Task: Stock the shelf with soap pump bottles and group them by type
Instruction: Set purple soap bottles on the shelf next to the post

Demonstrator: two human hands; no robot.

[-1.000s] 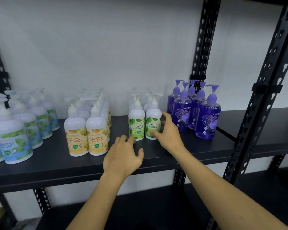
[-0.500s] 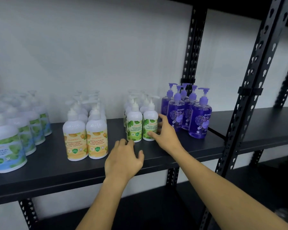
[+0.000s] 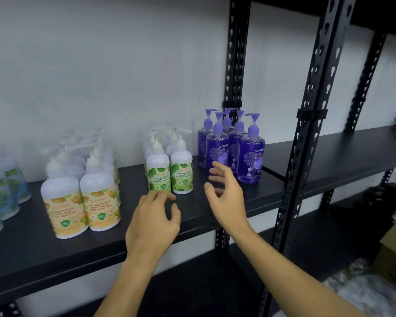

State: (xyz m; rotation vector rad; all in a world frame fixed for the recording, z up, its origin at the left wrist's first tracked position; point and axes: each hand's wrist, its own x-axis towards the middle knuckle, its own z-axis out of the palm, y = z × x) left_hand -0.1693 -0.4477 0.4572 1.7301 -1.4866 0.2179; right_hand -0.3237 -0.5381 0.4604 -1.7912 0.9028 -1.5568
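Left hand: the left hand hangs over the front of the shelf, fingers loosely curled and holding nothing; its fingertips sit just below the base of the green-label bottles, near them but, as far as the blur allows, not touching.
Right hand: the right hand is spread and empty, fingers apart and reaching forward, in the gap between the green-label group on its left and the purple bottles just beyond its fingertips.
Green-label group: a short double file, upright, directly ahead of the left hand and running back toward the wall.
Purple group: a tight cluster of clear violet pump bottles, upright, just past the right hand's fingers and against the black upright post.
Orange-label group: the orange-label bottles stand well to the left of the left hand, two at the front with more behind.
Blue-and-green group: the blue-and-green bottles lie farthest left, cut by the picture's edge and badly smeared.
Done so far: four types stand on the shelf, each in its own block with bare board between blocks, so the grouping looks largely finished.
Left to do: probably only squaring the rows; neither hand carries a bottle, and whether more stock waits out of view cannot be told.
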